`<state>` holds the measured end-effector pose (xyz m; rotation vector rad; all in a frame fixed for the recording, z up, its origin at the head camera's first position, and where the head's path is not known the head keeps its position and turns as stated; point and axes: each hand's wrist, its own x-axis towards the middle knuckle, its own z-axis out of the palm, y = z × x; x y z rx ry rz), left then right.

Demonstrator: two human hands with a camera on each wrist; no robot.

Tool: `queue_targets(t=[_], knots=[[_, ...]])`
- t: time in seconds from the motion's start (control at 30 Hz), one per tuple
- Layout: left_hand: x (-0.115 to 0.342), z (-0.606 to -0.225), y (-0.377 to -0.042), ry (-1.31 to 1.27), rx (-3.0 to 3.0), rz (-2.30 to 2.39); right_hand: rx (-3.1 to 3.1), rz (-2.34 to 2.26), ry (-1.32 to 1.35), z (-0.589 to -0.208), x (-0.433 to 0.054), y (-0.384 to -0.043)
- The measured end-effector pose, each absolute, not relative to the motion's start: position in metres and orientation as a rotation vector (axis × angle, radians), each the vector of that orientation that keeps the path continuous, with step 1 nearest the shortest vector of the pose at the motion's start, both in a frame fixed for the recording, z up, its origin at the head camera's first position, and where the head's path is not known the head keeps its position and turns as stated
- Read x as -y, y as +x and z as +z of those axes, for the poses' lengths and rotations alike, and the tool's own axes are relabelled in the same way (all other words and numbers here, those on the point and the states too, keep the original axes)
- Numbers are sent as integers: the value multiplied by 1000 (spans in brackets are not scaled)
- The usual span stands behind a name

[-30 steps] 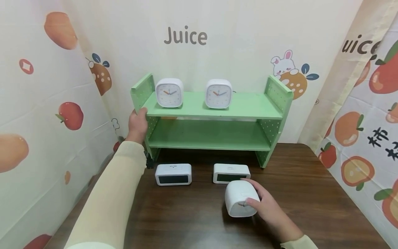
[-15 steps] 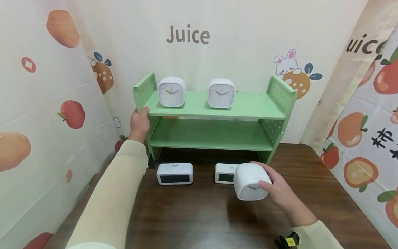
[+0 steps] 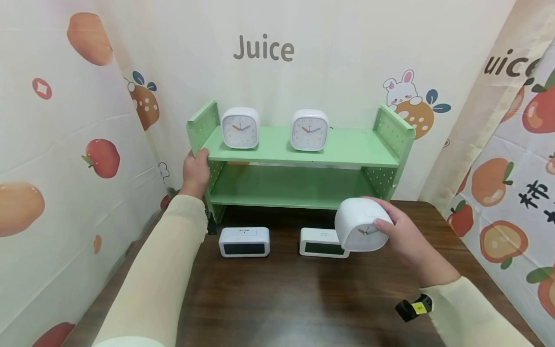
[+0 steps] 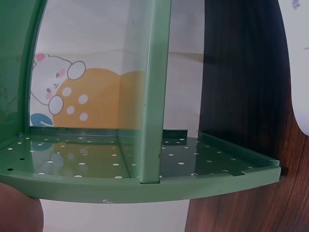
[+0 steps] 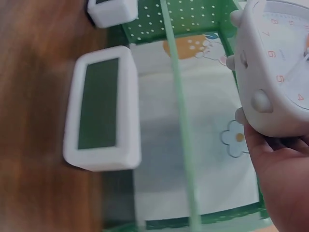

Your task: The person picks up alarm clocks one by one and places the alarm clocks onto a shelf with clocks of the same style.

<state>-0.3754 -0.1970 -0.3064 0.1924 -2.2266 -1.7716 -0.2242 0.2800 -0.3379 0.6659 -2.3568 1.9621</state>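
Note:
My right hand (image 3: 407, 236) grips a white analog alarm clock (image 3: 357, 219) by its side, lifted above the table and tilted so its dial faces down toward me. In the right wrist view the clock (image 5: 270, 92) shows its numbered dial and small feet. Fingers behind the clock are partly hidden. At the shelf's left end, my left hand (image 3: 196, 173) holds the edge of the green two-tier shelf (image 3: 295, 185). Two matching alarm clocks stand upright on the top tier, one on the left (image 3: 240, 128) and one near the middle (image 3: 309, 130).
Two white digital clocks with dark screens, a left one (image 3: 244, 242) and a right one (image 3: 322, 242), sit on the brown wooden table (image 3: 269, 299) before the shelf. The held clock overlaps the right one in the head view. Fruit-printed curtains (image 3: 108, 96) surround the table.
My right hand has raised the alarm clock off the low position near the table, moving it up, away from me and slightly right. The left hand keeps its place on the shelf.

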Motion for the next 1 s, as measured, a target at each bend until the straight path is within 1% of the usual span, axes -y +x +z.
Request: queue_targets(t=[0.23,0.43,0.63,0.73,1.0], knots=[[198,-308,-374,208,2232,-1775,2418,1805,660,-298,-287,-240],[197,-308,-374,194,2231,-1766,2326,1841,739,-269,-289,-257],[197,-306,-374,204,2233,-1763,2239,1904,778,-244,-280,-277],[198,-306,-373,200,2237,-1776,2298,1840,709,-234,-277,-286],[197,-306,-373,180,2219,-1796,2563,1506,411,-215,-276,-313]])
